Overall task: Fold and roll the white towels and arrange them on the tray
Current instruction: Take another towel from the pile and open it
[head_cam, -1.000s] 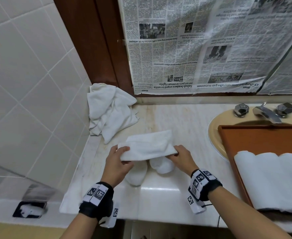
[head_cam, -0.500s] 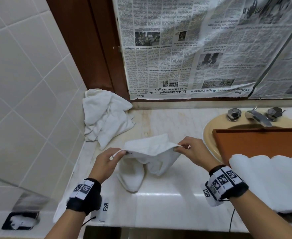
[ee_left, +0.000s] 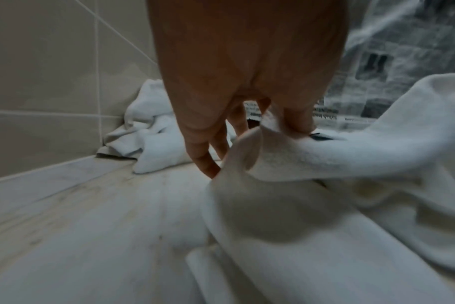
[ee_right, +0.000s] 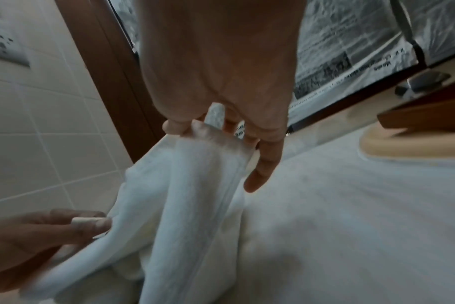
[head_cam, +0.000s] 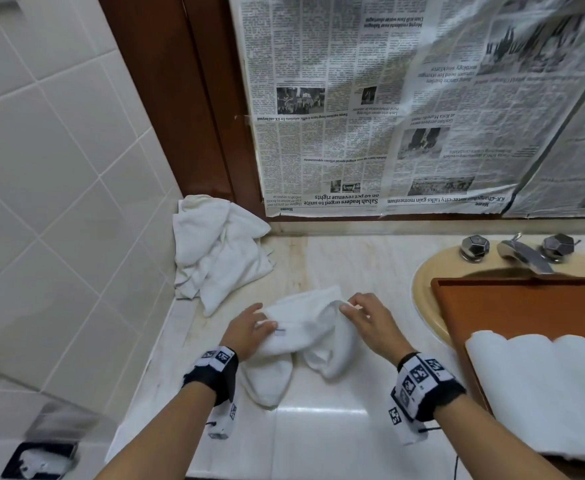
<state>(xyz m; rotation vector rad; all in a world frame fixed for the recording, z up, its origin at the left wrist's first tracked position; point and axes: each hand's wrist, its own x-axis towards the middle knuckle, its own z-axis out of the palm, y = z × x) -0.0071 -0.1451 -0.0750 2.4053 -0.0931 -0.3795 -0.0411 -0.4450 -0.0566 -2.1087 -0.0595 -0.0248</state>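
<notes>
While I hold this limp white terry towel point(head_cam: 305, 337) up off the pale marble counter point(head_cam: 322, 441), most of the risk sits in how thin my grips are. Far left, a crumpled heap of white towels point(head_cam: 218, 251) lies in the tiled corner, well apart and waiting. My left hand point(head_cam: 248, 332) pinches the towel's near edge between thumb and fingertips point(ee_left: 298, 121), just beside a small sewn label; if that pinch slips, the edge drops and the fold goes crooked. Two loose ends sag onto the counter between my wrists, and they could bunch under the fold. My right hand point(head_cam: 367, 322) is clamped on the opposite corner, cloth gathered between the fingers point(ee_right: 264, 164); the wrist view is blurred, so I think it holds a double layer but cannot be sure. Uneven tension would skew the edges. On the right, the brown wooden tray point(head_cam: 512, 306) over the beige basin point(head_cam: 426, 299) already carries rolled white towels point(head_cam: 540, 386).
</notes>
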